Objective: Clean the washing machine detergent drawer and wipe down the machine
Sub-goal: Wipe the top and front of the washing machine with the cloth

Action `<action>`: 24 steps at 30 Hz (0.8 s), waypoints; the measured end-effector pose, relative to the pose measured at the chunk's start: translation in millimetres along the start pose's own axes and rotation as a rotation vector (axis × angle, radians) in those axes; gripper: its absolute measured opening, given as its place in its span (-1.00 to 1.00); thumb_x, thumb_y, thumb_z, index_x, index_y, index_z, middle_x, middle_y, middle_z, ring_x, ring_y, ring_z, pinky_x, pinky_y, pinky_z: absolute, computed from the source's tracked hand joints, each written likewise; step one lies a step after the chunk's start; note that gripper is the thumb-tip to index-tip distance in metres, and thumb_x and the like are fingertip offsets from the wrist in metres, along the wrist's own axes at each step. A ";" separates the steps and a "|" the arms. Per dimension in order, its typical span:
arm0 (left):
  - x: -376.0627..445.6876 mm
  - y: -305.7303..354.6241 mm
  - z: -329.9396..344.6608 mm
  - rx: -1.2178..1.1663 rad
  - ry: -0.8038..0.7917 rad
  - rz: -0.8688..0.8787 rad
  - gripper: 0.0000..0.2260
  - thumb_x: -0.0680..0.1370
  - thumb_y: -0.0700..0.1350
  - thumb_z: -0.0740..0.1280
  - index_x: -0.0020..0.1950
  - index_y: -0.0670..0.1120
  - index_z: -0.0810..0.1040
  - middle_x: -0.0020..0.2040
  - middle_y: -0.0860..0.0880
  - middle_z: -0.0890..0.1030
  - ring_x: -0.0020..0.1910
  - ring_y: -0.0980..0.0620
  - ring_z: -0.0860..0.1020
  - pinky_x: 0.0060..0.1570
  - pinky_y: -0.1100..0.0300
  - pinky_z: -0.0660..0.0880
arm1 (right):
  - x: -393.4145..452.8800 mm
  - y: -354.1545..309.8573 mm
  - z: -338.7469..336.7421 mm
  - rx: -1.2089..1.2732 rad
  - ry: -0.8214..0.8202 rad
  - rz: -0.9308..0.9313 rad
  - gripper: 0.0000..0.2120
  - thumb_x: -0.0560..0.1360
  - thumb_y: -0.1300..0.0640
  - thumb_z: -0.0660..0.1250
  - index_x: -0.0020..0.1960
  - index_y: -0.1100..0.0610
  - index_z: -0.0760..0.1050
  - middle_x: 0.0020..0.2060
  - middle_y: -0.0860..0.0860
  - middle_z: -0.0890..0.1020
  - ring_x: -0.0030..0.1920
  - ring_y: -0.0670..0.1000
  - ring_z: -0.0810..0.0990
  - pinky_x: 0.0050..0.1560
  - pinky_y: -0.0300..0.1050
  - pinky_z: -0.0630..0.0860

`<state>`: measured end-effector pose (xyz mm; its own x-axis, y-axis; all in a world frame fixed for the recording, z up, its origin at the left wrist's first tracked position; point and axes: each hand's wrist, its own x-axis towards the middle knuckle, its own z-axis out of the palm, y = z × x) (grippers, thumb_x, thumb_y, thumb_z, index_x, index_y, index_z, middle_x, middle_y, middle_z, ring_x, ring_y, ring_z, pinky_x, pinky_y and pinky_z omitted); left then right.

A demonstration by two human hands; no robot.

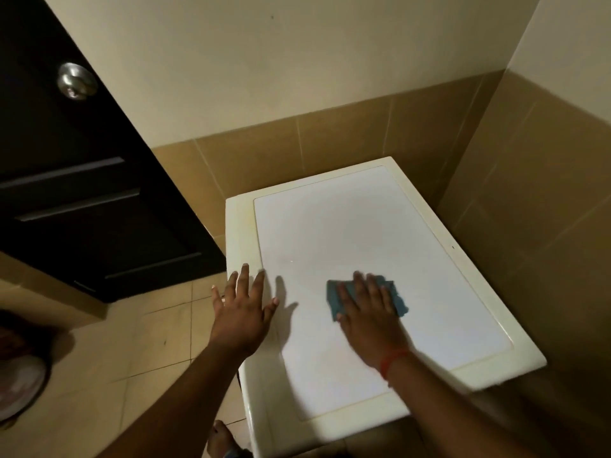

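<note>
The washing machine's white top panel (363, 233) with its cream rim fills the lower right of the head view. My right hand (367, 315) lies flat with straight fingers on a folded blue cloth (335, 297), pressing it against the panel's near middle. My left hand (241, 312) is spread flat over the machine's left rim, fingers apart, holding nothing. The detergent drawer and the machine's front are out of sight.
A dark door (66, 180) with a metal knob (77, 81) stands to the left. Tan tiled walls (529, 180) close in behind and right of the machine. Tiled floor (132, 352) lies to the left, with a round pale object (18, 385) at the edge.
</note>
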<state>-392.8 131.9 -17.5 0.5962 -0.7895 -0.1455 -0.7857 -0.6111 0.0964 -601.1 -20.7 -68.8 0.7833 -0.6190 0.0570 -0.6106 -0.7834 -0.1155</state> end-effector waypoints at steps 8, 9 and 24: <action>-1.9 -37.6 1.9 -0.019 -0.032 -0.125 -0.36 0.59 0.30 -0.15 0.61 0.05 -0.12 0.62 -0.09 -0.14 0.59 -0.15 -0.13 0.50 -0.28 -0.16 | -43.5 -87.8 2.8 0.041 -0.172 -0.287 -0.42 0.58 -0.11 0.07 0.56 -0.02 0.11 0.56 0.14 0.13 0.55 0.25 0.06 0.46 0.31 0.07; -1.1 -39.7 2.0 -0.020 -0.033 -0.130 -0.37 0.60 0.30 -0.14 0.61 0.05 -0.12 0.62 -0.09 -0.14 0.59 -0.15 -0.13 0.50 -0.28 -0.15 | -37.9 -96.7 3.7 0.049 -0.187 -0.297 -0.43 0.58 -0.13 0.06 0.56 -0.03 0.10 0.56 0.14 0.13 0.55 0.25 0.05 0.46 0.31 0.06; 5.5 -115.3 -1.2 -0.030 -0.013 -0.178 -0.37 0.59 0.32 -0.20 0.60 0.08 -0.08 0.62 -0.07 -0.12 0.59 -0.12 -0.12 0.51 -0.25 -0.13 | 142.2 -196.4 24.6 -0.008 -0.170 -0.326 -0.40 0.60 -0.15 0.14 0.57 -0.05 0.05 0.58 0.11 0.01 0.56 0.23 -0.08 0.51 0.25 -0.13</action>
<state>-298.7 198.0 -28.3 0.7228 -0.6683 -0.1761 -0.6627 -0.7425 0.0977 -366.9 46.6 -62.5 0.9445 -0.3194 -0.0767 -0.3264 -0.9387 -0.1106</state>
